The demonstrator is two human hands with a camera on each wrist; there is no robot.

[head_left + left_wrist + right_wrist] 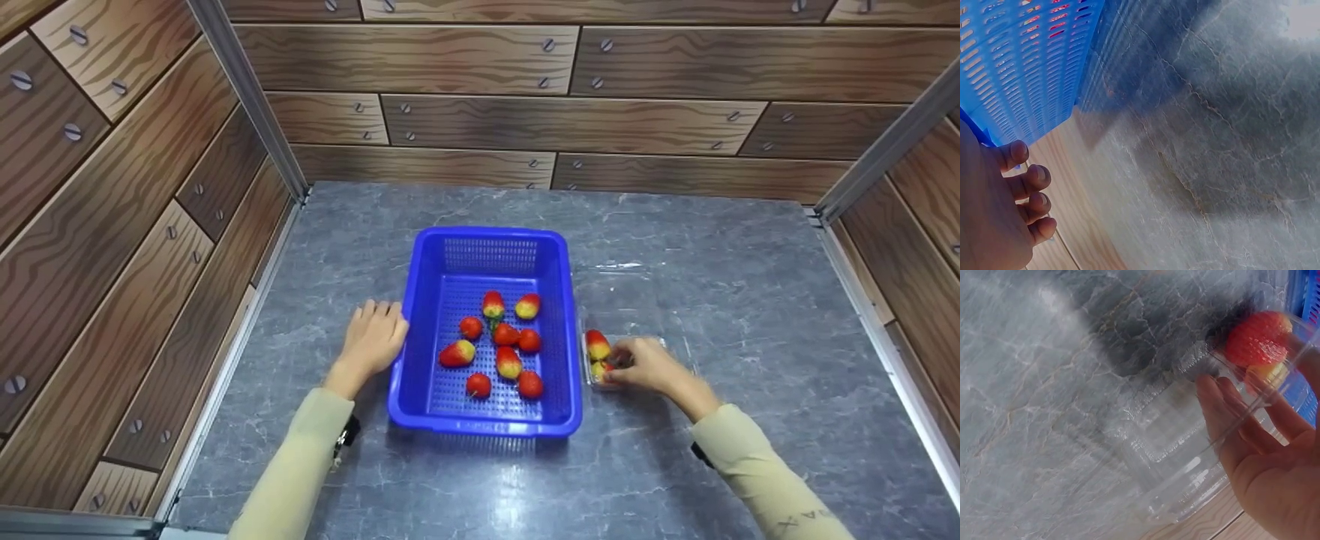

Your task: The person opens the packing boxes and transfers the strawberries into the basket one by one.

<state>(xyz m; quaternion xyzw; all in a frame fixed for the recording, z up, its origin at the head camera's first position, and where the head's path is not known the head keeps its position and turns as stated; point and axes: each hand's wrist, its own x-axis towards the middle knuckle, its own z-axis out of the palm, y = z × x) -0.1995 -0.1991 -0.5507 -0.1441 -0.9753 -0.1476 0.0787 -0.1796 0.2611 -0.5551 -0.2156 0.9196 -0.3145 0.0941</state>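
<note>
A blue plastic basket (485, 429) holds several red and yellow strawberries (457, 353). At its left rim rests my left hand (373, 330); in the left wrist view its fingertips (1042, 173) curl loosely beside the basket wall (1027, 73), with nothing between them. To the right of the basket stands a clear plastic box (600, 386) with strawberries at its left end. My right hand (649, 365) reaches down into this box, thumb and fingers around a strawberry at the near left corner. In the right wrist view, a red strawberry (1255, 340) shows among the fingers, seen through the clear wall.
A transparent lid (619, 296) lies behind the box, reflecting light. Grey marbled table (360, 240) surrounds everything. Wood-patterned panels (480, 124) with metal edge strips stand at the back and on both sides.
</note>
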